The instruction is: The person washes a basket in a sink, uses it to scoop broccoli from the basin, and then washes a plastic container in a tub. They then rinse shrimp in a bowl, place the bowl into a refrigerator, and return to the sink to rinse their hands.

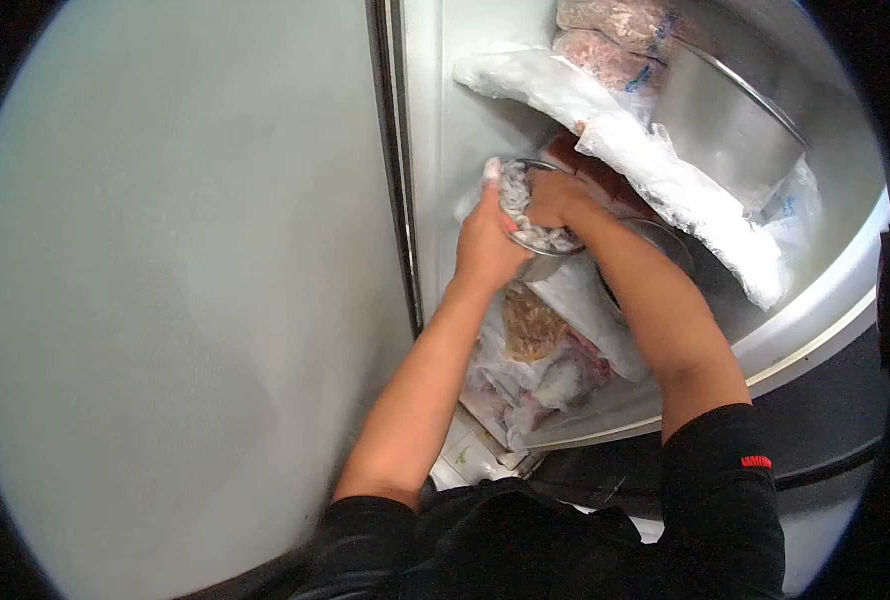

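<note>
A round metal bowl (545,268) holds pale grey-white pieces of food (515,192) and is inside a freezer. My left hand (490,240) grips the bowl's near left side, with a finger at the rim. My right hand (553,200) reaches into the bowl among the pale pieces; its fingertips are hidden there. A long white plastic bag (625,150) lies just beyond and to the right of the bowl. Below the bowl sits a clear bag of brown food (533,325).
Wrapped packages of pinkish meat (610,62) lie at the top, beside a large metal pot (730,120). Another round metal vessel (655,240) is partly under my right forearm. The freezer's curved rim (815,330) runs along the right. A large pale panel (185,270) fills the left.
</note>
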`<action>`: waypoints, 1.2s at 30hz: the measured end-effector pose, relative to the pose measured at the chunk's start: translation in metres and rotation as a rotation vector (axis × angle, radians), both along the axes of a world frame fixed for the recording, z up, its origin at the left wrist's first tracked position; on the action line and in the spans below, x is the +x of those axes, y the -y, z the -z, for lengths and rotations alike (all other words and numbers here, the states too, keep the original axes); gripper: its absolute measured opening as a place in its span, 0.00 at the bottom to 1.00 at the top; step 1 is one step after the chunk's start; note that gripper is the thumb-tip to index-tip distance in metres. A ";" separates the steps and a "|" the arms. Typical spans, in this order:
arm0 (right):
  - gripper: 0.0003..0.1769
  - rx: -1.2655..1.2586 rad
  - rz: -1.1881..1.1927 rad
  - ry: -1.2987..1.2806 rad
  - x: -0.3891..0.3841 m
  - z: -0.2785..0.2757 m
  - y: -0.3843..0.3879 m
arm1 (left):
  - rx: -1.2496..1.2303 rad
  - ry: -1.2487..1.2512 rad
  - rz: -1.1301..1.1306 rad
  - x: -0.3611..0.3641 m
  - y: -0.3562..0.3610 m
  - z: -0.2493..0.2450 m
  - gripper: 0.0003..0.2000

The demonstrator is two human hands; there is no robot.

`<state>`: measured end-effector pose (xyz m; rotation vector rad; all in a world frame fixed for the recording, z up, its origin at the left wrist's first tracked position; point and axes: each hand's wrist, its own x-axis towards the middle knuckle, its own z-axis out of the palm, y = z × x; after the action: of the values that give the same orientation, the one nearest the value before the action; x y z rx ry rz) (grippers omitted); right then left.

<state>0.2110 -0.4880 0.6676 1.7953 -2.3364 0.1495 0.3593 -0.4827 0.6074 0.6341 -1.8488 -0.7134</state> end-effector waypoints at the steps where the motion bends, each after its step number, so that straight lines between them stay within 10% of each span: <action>1: 0.34 -0.007 0.005 0.001 0.000 0.000 -0.002 | -0.007 0.001 0.005 0.000 -0.002 -0.002 0.57; 11: 0.39 -0.126 -0.231 0.122 -0.045 0.011 0.021 | 0.024 0.047 0.004 -0.001 0.000 -0.003 0.59; 13: 0.35 0.194 -0.101 0.092 -0.046 0.007 0.035 | 0.032 0.053 0.001 -0.003 0.003 0.003 0.59; 22: 0.35 0.317 -0.057 0.048 -0.033 0.008 0.046 | -0.007 -0.467 0.051 -0.028 0.012 0.064 0.55; 24: 0.35 0.305 -0.070 0.027 -0.030 0.007 0.043 | 0.545 -0.594 -0.008 -0.039 0.013 0.060 0.52; 28: 0.33 0.246 -0.036 0.075 -0.021 0.002 0.029 | 0.853 -0.571 0.011 -0.041 0.010 0.040 0.47; 30: 0.30 0.177 -0.046 0.092 -0.021 0.007 0.024 | 1.104 -0.690 0.419 -0.041 0.022 0.048 0.41; 36: 0.28 0.236 -0.117 0.167 -0.002 0.005 -0.001 | 1.058 -0.758 0.368 -0.022 0.010 0.069 0.32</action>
<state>0.2088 -0.4871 0.6630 2.1079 -2.4502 0.0418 0.3369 -0.4926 0.5383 0.5317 -0.7806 -1.9098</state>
